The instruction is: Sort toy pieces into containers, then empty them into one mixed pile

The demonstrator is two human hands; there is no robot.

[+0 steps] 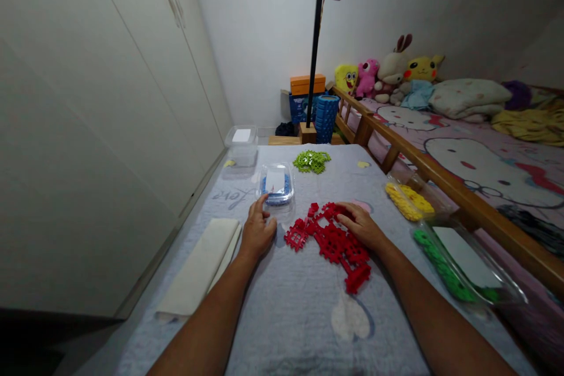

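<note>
My left hand (258, 229) rests on the cloth with its index finger stretched toward a clear lidded box of blue pieces (276, 183). The fingertip is at the box's near edge; whether it touches I cannot tell. A loose pile of red plastic building pieces (333, 239), flat and notched, lies between my hands. Along the pile's right side, my right hand (359, 224) is open, its fingers resting at the edge of the pieces. Lime green pieces (311, 161) lie farther back on the table.
A folded cream cloth (200, 267) lies at left. An empty clear container (242, 144) stands at the back left. Boxes of yellow pieces (409, 201) and green pieces (445, 264) line the right edge, beside a wooden bed rail (405, 150). A black pole (314, 47) rises behind the table.
</note>
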